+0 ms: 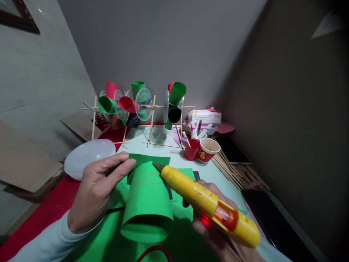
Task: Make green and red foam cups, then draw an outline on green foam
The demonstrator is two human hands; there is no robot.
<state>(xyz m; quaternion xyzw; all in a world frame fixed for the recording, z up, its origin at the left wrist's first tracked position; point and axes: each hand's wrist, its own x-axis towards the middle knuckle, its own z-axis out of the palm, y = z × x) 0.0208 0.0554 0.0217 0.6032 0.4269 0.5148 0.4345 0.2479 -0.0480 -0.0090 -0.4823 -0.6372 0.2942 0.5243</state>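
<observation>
A rolled green paper tube (148, 198) lies on its side with its open end facing me. Its far end meets a flat green paper piece (158, 159), whose left corner my left hand (99, 187) pinches between thumb and fingers. A yellow hot glue gun (196, 193) with a red light is gripped in my right hand (218, 222). The gun's dark nozzle is at the seam between tube and flat piece, where shiny glue shows. Under the tube spreads a large green sheet (111, 240).
Wooden-stick frames (151, 125) with plastic discs and coloured paper tubes stand at the back. A translucent lid (88, 156) is at left. On the right are a red cup (192, 150), a paper cup (208, 149), a tissue pack (205, 116), wooden sticks (231, 174) and a phone (232, 149).
</observation>
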